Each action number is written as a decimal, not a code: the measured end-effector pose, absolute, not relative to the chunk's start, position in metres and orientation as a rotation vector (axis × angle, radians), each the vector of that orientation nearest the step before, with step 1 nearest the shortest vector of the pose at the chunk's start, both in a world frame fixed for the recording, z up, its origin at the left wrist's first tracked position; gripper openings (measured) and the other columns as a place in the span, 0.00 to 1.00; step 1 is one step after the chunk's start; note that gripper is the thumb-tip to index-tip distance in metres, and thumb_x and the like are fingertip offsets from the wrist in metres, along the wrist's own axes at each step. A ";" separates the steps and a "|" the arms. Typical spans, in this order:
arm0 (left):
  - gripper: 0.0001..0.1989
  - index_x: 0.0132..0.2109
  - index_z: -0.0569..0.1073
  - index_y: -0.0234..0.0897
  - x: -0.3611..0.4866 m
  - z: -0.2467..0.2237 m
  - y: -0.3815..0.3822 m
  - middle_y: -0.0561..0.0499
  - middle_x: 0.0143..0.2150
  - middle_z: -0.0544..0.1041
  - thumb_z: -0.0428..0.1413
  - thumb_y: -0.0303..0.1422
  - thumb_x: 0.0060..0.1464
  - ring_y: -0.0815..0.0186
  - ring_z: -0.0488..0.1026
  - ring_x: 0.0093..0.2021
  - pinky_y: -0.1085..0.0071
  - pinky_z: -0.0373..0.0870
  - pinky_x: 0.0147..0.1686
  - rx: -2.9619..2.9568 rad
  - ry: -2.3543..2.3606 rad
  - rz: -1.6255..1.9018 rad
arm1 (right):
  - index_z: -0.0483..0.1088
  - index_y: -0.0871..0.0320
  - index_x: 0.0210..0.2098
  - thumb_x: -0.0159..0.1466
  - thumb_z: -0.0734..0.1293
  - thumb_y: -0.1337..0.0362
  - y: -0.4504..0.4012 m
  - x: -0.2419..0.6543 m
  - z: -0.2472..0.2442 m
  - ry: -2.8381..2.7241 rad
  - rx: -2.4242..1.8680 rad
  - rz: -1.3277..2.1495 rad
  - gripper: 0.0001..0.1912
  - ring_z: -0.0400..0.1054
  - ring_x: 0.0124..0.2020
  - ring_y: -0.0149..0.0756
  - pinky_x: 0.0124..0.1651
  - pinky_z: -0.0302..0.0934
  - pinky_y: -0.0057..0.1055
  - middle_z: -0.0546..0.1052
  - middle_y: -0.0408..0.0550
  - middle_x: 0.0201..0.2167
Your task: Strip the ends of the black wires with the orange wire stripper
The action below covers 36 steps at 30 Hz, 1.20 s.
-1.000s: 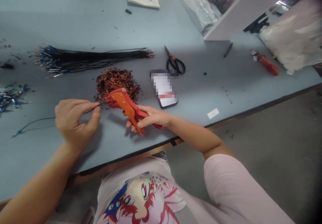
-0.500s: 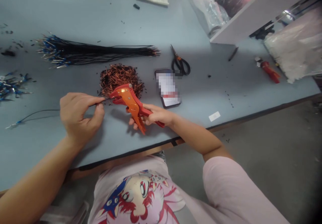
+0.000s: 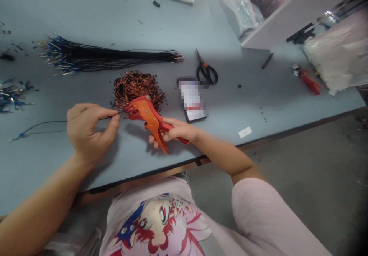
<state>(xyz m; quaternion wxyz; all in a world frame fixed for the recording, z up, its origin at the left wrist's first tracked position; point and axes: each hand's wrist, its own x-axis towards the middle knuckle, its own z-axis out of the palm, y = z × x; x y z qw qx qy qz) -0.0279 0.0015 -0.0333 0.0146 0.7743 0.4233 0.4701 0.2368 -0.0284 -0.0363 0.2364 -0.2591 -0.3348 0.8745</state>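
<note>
My left hand [image 3: 92, 127] pinches a thin black wire [image 3: 47, 122] between thumb and forefinger. The wire trails off to the left and ends in a blue-sleeved metal terminal [image 3: 18, 136]. Its other end points at the jaws of an orange and red wire stripper [image 3: 149, 118]; I cannot tell whether the tip is inside them. Around the stripper's handles my right hand [image 3: 175, 131] is closed. Directly behind the stripper's head lies a heap of copper strands and black bits [image 3: 136, 89], partly hidden by the tool.
A bundle of black wires [image 3: 109, 59] lies beyond the heap, with loose blue terminals [image 3: 14, 96] at the left. To the right are a phone [image 3: 192, 100], black-handled scissors [image 3: 207, 71], a small white label [image 3: 245, 132] and red-handled pliers [image 3: 309, 81]. Plastic bags [image 3: 339, 52] stand farther right.
The view has shifted slightly. Both hands keep nearly the same place, the wire still held close to the stripper's jaws; its trailing end has swung a little.
</note>
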 end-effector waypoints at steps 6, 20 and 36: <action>0.04 0.36 0.76 0.39 -0.029 -0.035 0.005 0.49 0.30 0.79 0.63 0.27 0.53 0.61 0.73 0.35 0.62 0.64 0.41 2.429 1.229 1.509 | 0.67 0.61 0.55 0.55 0.71 0.72 -0.030 0.237 -0.035 -0.900 -0.722 2.394 0.28 0.78 0.36 0.36 0.39 0.74 0.33 0.81 0.50 0.40; 0.06 0.35 0.71 0.45 -0.022 -0.023 -0.004 0.55 0.29 0.77 0.58 0.28 0.60 0.62 0.72 0.34 0.58 0.65 0.41 2.383 1.274 1.344 | 0.67 0.61 0.50 0.53 0.69 0.69 -0.036 0.236 -0.036 -0.727 -0.760 2.418 0.24 0.80 0.34 0.42 0.36 0.75 0.38 0.82 0.51 0.38; 0.04 0.34 0.74 0.42 -0.018 -0.030 -0.006 0.55 0.29 0.78 0.59 0.28 0.58 0.63 0.72 0.33 0.60 0.64 0.40 2.343 1.284 1.285 | 0.71 0.62 0.51 0.59 0.76 0.61 -0.042 0.235 -0.028 -0.874 -0.735 2.371 0.23 0.77 0.35 0.38 0.36 0.75 0.36 0.80 0.50 0.38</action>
